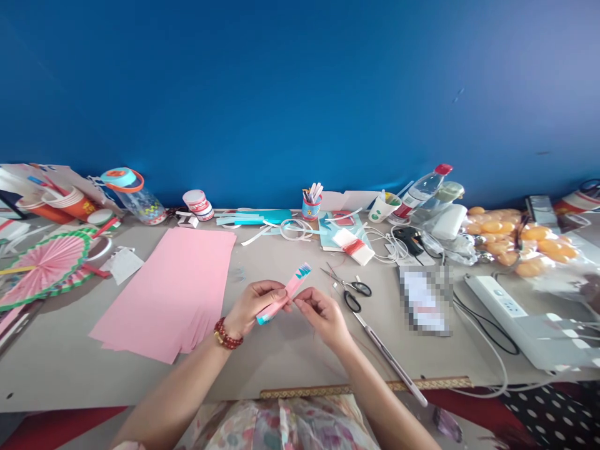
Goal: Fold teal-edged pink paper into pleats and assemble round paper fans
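Paper (292, 287), pink and folded, was above the worktop (281, 369), its long axis going from near left to far right. The left hand (255, 306) pinched it; the right hand (324, 317), fingertips pressed together, was just beside its right edge, holding what, I could not tell.

Scissors (345, 285) lie right of paper (175, 281), seemingly touching rod (391, 360).

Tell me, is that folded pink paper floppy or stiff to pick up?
Probably stiff lengthwise: the folded pink paper looks like a straight, layered strip. It's likely light, being paper pinched in the left hand. Its stacked folds might spring open if released.
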Demonstrator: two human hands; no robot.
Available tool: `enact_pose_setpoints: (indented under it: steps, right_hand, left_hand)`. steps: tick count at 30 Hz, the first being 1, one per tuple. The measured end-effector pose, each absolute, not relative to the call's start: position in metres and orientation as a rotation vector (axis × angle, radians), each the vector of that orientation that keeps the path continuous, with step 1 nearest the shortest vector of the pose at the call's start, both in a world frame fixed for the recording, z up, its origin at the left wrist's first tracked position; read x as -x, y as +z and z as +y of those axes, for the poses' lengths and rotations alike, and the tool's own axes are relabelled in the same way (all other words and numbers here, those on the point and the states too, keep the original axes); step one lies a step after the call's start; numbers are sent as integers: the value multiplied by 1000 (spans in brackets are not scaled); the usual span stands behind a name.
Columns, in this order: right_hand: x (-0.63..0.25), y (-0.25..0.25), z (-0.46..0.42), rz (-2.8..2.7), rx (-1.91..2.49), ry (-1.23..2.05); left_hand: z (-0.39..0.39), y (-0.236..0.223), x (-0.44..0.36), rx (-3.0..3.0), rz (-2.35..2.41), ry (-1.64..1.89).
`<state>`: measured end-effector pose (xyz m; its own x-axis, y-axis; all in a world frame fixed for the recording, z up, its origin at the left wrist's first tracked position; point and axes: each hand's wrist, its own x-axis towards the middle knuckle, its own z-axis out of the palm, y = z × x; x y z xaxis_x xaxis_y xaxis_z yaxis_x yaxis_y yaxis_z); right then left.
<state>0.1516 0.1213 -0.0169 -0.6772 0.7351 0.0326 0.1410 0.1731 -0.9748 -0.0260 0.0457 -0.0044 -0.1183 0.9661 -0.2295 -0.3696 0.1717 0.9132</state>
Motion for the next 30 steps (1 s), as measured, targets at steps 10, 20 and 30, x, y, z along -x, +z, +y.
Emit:
enact_pose_setpoints:
  steps: [10,20,30]
  right_hand:
    - [-164,0,150,-2046,407,2038]
    - [-157,-10,168,-2048,190,2666]
    - [-150,1,165,-2261,326,2334]
  left_hand:
    - [41,25,45,-1355,1046,941]
    - [43,31,47,-1879,960,621]
    - [45,26,46,-2236,1224,388]
